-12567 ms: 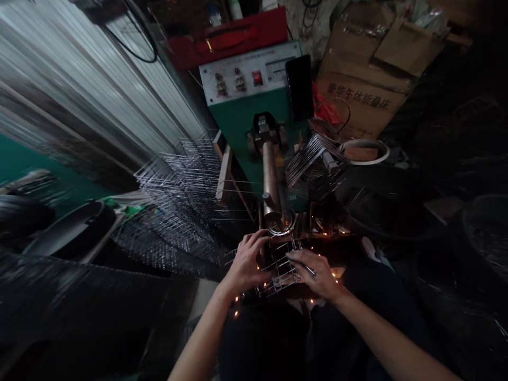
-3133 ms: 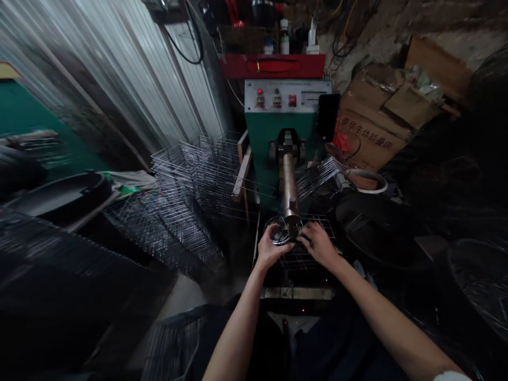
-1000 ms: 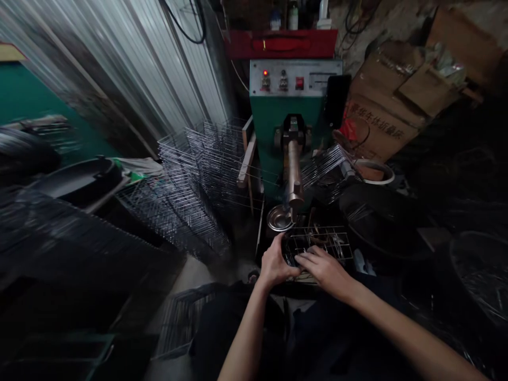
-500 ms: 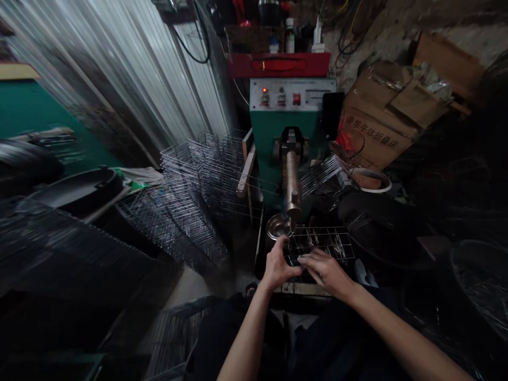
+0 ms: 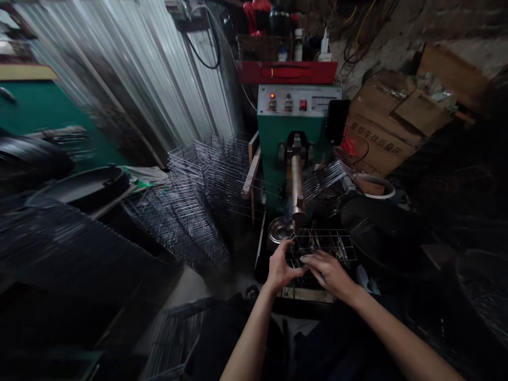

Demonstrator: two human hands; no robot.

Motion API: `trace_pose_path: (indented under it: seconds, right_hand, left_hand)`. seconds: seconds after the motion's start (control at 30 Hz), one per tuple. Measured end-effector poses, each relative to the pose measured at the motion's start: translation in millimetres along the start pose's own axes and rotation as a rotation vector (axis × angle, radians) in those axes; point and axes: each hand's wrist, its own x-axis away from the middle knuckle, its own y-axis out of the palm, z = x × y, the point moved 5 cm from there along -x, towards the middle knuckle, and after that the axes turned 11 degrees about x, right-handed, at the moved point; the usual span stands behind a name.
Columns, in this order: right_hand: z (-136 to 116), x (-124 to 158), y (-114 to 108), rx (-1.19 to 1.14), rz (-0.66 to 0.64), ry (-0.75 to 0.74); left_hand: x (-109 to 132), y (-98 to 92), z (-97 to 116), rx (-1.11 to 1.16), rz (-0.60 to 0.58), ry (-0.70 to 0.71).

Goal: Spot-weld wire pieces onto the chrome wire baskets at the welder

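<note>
Under the electrode arm of a green spot welder, a wire grid lies roughly flat. My left hand grips its left side, the index finger reaching up close to the electrode tip and the thumb pointing right. Closed over the grid's near part is my right hand, its fingers together and pointing left; what lies under the fingertips is partly hidden. A small round metal dish sits just left of the electrode tip.
Stacked wire racks stand to the left, beside a wooden bar. Bent wire pieces, a white bowl and a dark round pan are on the right. A cardboard box stands behind them.
The view has shifted slightly, so the scene sits a little lower and to the right. Both hands keep nearly the same place on the wire grid under the electrode.
</note>
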Motion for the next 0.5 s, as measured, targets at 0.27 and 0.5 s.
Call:
trace_pose_path:
  seconds: [0.27,0.5]
  right_hand:
    - [-1.3,-0.2,-2.1,0.011,0.017,-0.003]
    - [2.4,-3.9,1.4,0.007,0.04,-0.014]
  left_hand:
    - [-0.8,-0.1,-3.2,-0.015,0.01,0.014]
    - [-3.2,-0.8,-0.1,-0.012,0.008,0.027]
